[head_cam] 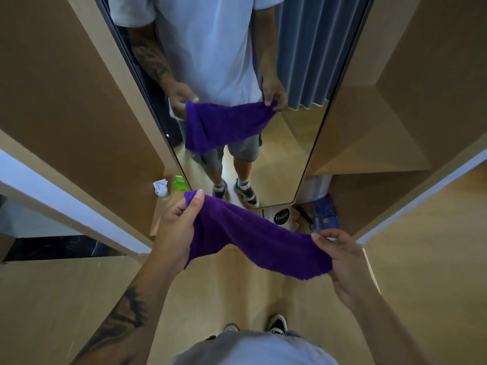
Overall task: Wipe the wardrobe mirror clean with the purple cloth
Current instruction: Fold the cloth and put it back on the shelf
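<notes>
Far left, a green spray bottle point(179, 183) and a white crumpled rag point(160, 186) are seen on the floor beside the wardrobe point(79, 106), likely parked there within reach. The left hand point(177, 223) is clenched on 1 end of the purple cloth point(253, 239), thumb on top, fingers tucked under. The cloth is held stretched between both hands, sagging in the middle, well apart from the glass (probably being opened out or refolded for a flat wiping face). The mirror point(295, 143) stands straight ahead, reflecting the same pose; wiping is judged not yet begun. The right hand point(345, 262) pinches the cloth's other end, fingers curled round the edge. Lower right of the mirror, a round black "Hello" tag point(281, 216) and a blue patterned item point(325, 214) are noted, unclear what.
</notes>
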